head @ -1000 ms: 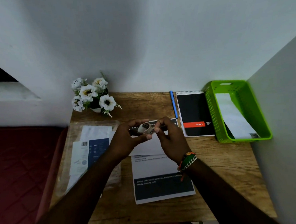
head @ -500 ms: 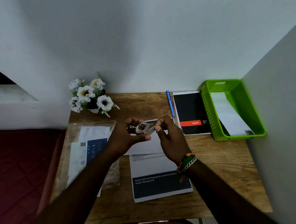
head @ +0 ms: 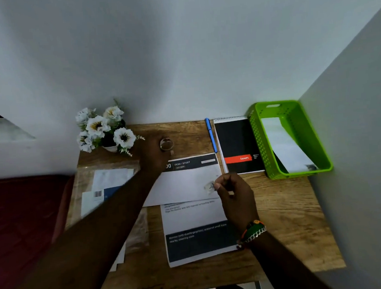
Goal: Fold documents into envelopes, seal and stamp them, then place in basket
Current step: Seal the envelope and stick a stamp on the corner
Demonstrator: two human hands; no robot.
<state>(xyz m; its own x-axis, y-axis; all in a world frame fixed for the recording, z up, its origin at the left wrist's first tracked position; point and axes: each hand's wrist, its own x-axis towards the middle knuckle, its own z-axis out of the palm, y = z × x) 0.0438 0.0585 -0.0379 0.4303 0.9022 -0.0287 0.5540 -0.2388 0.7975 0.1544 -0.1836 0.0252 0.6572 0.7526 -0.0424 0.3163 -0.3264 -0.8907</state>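
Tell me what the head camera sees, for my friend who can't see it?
A person's right hand pinches a small piece of tape against a white envelope on a wooden desk. Their left hand holds a tape roll near white flowers. A green basket with an envelope inside stands at the right.

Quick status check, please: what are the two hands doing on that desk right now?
Left hand holds tape roll near flowers. Right hand pinches tape piece over envelope. Basket already holds one envelope. Nothing in the way.
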